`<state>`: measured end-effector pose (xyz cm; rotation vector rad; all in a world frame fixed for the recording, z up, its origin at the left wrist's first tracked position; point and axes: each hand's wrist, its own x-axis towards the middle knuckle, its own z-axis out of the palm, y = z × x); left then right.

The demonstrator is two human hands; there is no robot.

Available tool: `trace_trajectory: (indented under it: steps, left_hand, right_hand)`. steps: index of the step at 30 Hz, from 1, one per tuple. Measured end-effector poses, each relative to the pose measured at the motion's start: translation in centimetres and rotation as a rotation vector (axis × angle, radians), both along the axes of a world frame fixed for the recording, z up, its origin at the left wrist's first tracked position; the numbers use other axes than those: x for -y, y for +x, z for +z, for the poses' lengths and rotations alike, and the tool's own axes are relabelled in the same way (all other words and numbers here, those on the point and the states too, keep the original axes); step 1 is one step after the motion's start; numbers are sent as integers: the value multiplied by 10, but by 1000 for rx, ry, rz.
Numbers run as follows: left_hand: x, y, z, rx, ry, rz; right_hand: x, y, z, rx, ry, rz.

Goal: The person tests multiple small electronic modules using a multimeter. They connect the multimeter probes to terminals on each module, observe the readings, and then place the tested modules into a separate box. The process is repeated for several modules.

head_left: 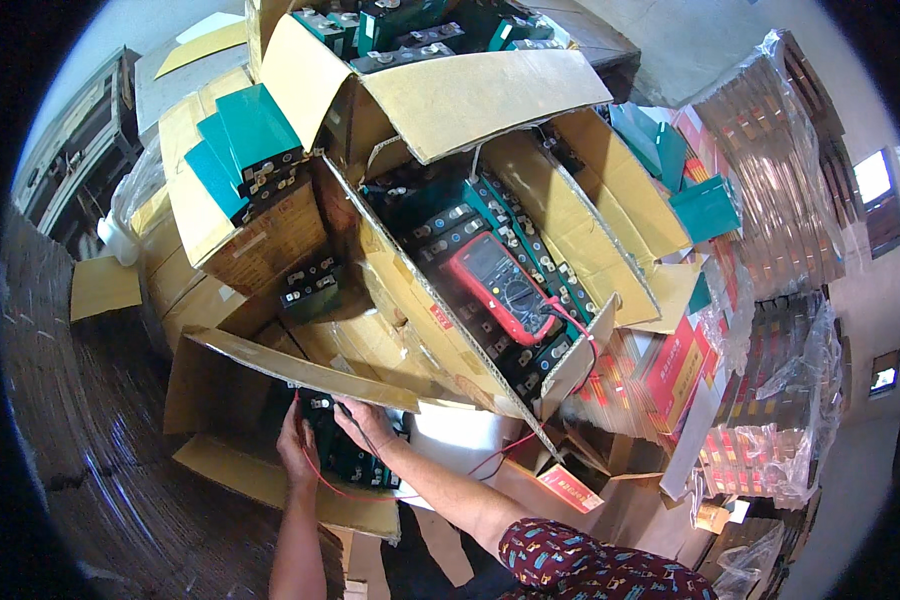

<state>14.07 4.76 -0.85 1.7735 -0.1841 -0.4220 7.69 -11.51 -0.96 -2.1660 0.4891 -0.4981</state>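
Both hands reach into an open cardboard box of green battery cells with metal terminals on top. My left hand is closed around a thin red test probe, its tip by the cell terminals. In my right hand a black test probe is pinched, pointing at the terminals beside it. Whether either tip touches metal, I cannot tell. A red lead loops right, up to a red multimeter, which lies on cells in the bigger box. Its reading is too small to make out.
Several teal cells stand on a carton at the left. Another open box of cells is at the back. Stacks of flattened cardboard wrapped in plastic rise at the right, and more flattened cardboard fills the left side.
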Motion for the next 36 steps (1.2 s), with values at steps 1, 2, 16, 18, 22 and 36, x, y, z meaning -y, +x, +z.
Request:
trace_trajectory:
  steps: [1,2,16,18,22,36]
  left_hand:
    - [0,0,0,-37,-33,26]
    - [2,0,0,-75,-66,53]
    - [-4,-4,13,182,192,102]
    - [2,-11,36,386,365,-18]
    - [9,-32,64,493,402,-299]
    - [-22,-60,69,147,159,234]
  right_hand:
    - [0,-1,0,-6,5,3]
    - [-1,-2,0,-20,16,3]
    - [-7,2,22,-118,355,108]
    - [-8,-9,38,-64,315,115]
    - [-17,-38,41,-98,331,235]
    - [-13,53,18,-55,-419,458]
